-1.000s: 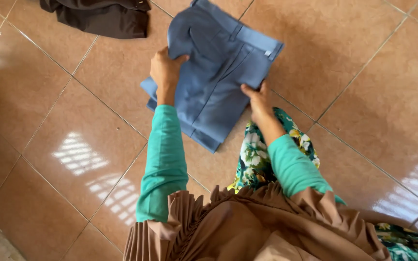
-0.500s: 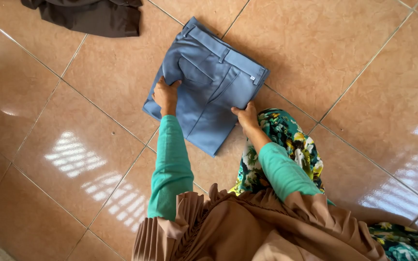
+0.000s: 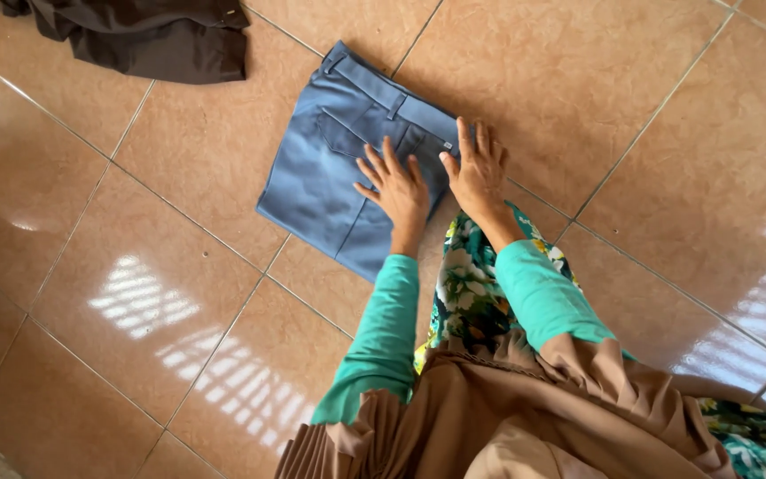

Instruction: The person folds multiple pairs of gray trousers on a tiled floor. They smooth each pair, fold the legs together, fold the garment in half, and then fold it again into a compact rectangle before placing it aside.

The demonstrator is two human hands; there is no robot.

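Tiled floor (image 3: 179,293), hands (image 3: 436,182) flat on folded trousers (image 3: 330,168)

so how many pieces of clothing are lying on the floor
2. The folded blue trousers lie in the middle under both flat hands, left hand and right hand. A dark garment lies at the top left, partly cut off by the frame edge, so more may be hidden.

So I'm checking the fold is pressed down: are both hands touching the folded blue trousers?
Touching. The head view shows the left hand and the right hand both lying flat, fingers spread, on the folded blue trousers on the tiled floor.
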